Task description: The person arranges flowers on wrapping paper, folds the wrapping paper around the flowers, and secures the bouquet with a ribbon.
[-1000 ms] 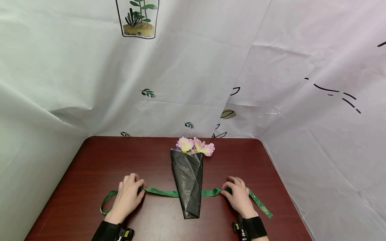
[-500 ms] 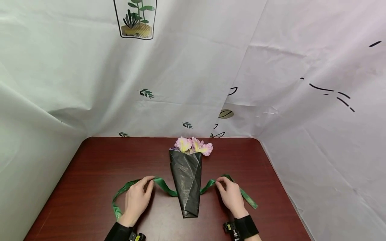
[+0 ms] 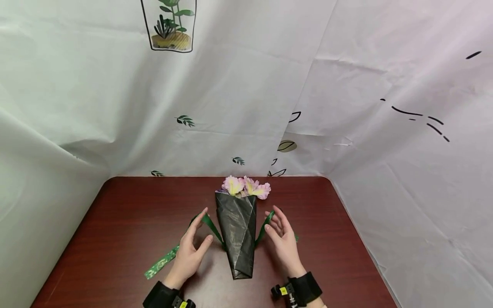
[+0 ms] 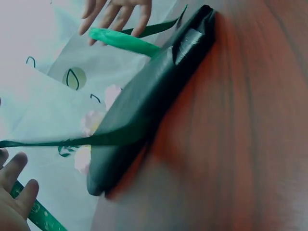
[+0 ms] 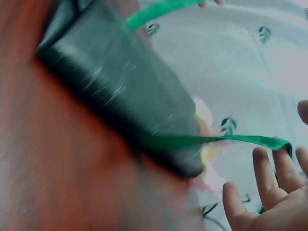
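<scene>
A bouquet of pink and yellow flowers (image 3: 246,187) in black wrapping paper (image 3: 236,235) lies at the middle of the table. A green ribbon (image 3: 214,229) passes under the wrap and rises on both sides. My left hand (image 3: 188,252) is left of the bouquet, fingers extended and thumb held apart, with the ribbon running over the fingers; its patterned end hangs down to the left. To the right of the bouquet my right hand (image 3: 283,241) has relaxed fingers, and the ribbon (image 5: 260,139) loops over a fingertip in the right wrist view.
The dark red wooden table (image 3: 135,214) has rounded far corners. White cloth (image 3: 231,85) printed with leaves and a plant jar hangs behind it and along both sides. Each wrist wears a black band (image 3: 306,288) with a small camera.
Both hands have moved inward and up toward the bouquet, lifting the ribbon's two sides. Their fingers have gone from pinching the ribbon to being spread with it draped over them.
</scene>
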{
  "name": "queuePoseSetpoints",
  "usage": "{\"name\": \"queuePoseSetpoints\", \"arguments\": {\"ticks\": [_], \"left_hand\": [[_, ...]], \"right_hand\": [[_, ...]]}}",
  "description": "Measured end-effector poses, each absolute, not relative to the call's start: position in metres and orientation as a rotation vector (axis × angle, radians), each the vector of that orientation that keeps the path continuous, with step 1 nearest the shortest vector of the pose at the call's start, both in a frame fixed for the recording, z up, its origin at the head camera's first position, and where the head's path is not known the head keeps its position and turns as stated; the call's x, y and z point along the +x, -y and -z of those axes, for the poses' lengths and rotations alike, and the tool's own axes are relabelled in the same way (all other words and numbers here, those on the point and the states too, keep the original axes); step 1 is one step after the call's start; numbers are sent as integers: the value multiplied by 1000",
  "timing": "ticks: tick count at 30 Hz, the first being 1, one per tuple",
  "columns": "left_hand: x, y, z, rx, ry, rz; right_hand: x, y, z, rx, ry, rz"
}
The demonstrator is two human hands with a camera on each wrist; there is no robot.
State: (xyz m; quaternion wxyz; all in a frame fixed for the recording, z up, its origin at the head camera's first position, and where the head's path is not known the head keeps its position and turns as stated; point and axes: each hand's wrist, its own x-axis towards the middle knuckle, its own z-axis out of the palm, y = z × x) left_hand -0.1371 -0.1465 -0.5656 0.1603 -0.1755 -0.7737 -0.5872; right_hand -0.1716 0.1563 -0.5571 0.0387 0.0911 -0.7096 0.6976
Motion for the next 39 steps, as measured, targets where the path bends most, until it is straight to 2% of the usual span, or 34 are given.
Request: {"name": "queuePoseSetpoints", "arguments": {"ticks": [10,23,32,39], "left_hand": [[-162,133,535,-706,2133,1645],[-188,106,495,-1053,2441,1155],[-193,103,499,-1171,2477,1027],[-195,106,508,-1134,2499,944]], "right_hand": [[-180,-139,530,403,2207,-2191],[-183,-119,503,561,2605,-1958],[-184,-106,503,566,2619,-2006],[-186,-103,504,530,2594,-2043]]}}
